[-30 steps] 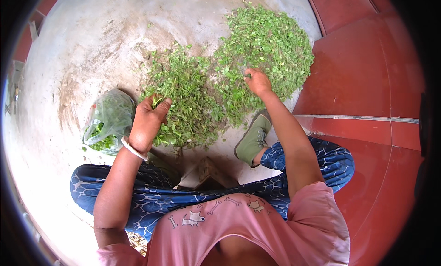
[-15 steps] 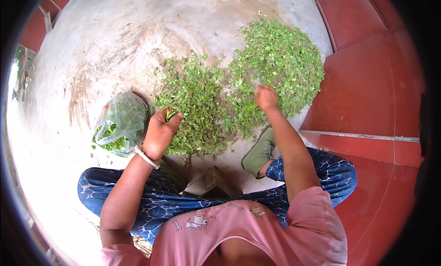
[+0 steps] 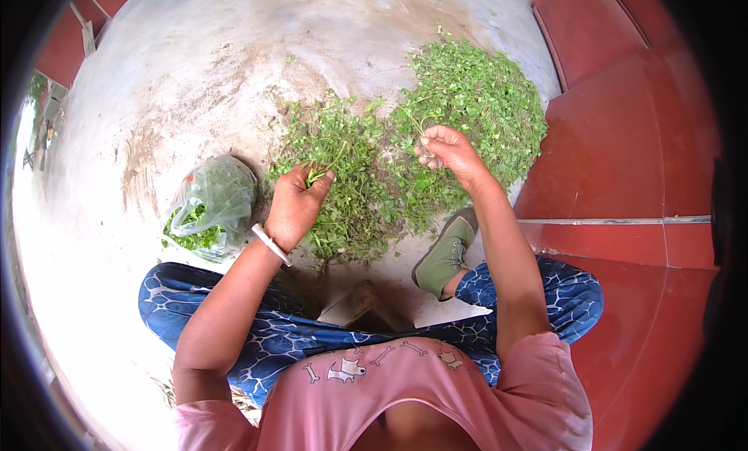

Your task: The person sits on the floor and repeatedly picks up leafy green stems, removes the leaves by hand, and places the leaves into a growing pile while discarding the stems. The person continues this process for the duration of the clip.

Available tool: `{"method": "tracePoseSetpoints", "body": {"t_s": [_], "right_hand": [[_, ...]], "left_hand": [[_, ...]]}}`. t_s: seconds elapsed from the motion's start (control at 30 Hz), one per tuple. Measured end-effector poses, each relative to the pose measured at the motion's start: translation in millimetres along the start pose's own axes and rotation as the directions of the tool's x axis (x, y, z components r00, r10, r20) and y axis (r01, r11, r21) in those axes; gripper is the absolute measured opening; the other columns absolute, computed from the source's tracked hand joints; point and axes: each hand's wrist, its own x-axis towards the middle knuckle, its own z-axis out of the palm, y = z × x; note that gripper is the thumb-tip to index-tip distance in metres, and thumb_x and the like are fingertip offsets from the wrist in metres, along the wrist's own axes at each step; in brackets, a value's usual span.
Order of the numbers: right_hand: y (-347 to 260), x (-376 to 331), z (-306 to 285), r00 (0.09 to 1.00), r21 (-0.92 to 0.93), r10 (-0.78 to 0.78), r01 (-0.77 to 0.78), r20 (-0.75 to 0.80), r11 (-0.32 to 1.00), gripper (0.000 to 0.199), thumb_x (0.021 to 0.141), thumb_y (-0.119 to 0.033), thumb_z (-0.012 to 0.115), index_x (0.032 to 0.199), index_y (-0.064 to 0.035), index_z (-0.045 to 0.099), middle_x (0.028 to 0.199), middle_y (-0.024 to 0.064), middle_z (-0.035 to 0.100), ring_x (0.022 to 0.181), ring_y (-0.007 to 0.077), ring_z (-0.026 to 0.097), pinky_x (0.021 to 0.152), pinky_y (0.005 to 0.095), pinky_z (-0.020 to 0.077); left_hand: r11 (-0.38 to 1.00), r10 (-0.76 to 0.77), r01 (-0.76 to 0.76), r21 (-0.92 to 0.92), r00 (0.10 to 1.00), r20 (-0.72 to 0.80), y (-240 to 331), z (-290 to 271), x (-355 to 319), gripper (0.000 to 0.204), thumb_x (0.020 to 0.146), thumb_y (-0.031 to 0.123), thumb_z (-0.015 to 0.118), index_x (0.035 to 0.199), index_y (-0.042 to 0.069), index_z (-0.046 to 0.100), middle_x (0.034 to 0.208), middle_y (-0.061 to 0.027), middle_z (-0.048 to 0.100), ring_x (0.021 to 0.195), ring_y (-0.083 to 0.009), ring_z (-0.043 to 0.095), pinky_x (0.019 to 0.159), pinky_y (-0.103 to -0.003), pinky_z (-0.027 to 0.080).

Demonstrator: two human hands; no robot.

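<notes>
A person seated low is sorting greens over a concrete floor [image 3: 171, 85]. The left hand [image 3: 298, 204], a white bracelet [image 3: 271, 244] circling its wrist, is clasping a few green stems [image 3: 318, 174] at the edge of the left pile [image 3: 351, 217]. The right hand [image 3: 454, 152] is pinching a thin sprig [image 3: 413, 121] between thumb and fingers, hovering before the right pile [image 3: 495, 100]. A clear bag [image 3: 218, 178] of greens is sitting left of the left hand, while a green shoe [image 3: 448, 252] is resting below the right.
</notes>
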Motion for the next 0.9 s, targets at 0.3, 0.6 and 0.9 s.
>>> {"method": "tracePoseSetpoints", "body": {"t_s": [0.3,0.6,0.9], "right_hand": [[-13,-22,74,0.926,-0.135,0.143,-0.101,0.351,0.986,0.017,0.087,-0.024,0.058,0.089,-0.0073,0.059,0.078,0.0019,0.063,0.063,0.0074,0.055,0.055,0.0211,0.0413],[-24,-35,101,0.832,-0.015,0.131,-0.146,0.539,0.989,0.016,0.085,-0.023,0.057,0.088,-0.0076,0.057,0.074,0.0017,0.062,0.061,0.0073,0.055,0.055,0.0217,0.0407],[20,-36,113,0.793,0.292,0.058,-0.29,0.606,0.911,0.012,0.085,-0.019,0.055,0.09,-0.0081,0.056,0.076,0.0001,0.06,0.065,0.0092,0.056,0.06,0.0243,0.0469]], "left_hand": [[0.669,0.513,-0.48,0.567,0.851,0.116,15,-8,-30,0.042,0.066,0.006,0.066,0.107,0.008,0.057,0.091,-0.0104,0.063,0.084,-0.0288,0.061,0.067,-0.038,0.05],[0.569,0.527,-0.569,0.594,0.807,0.268,6,-10,-35,0.042,0.069,0.005,0.058,0.111,0.007,0.055,0.082,-0.0104,0.061,0.074,-0.0283,0.06,0.063,-0.038,0.049],[0.593,0.287,-0.424,0.684,0.905,0.313,16,-1,-40,0.031,0.066,0.008,0.062,0.095,0.004,0.052,0.086,-0.0143,0.061,0.082,-0.0312,0.06,0.069,-0.04,0.049]]}}
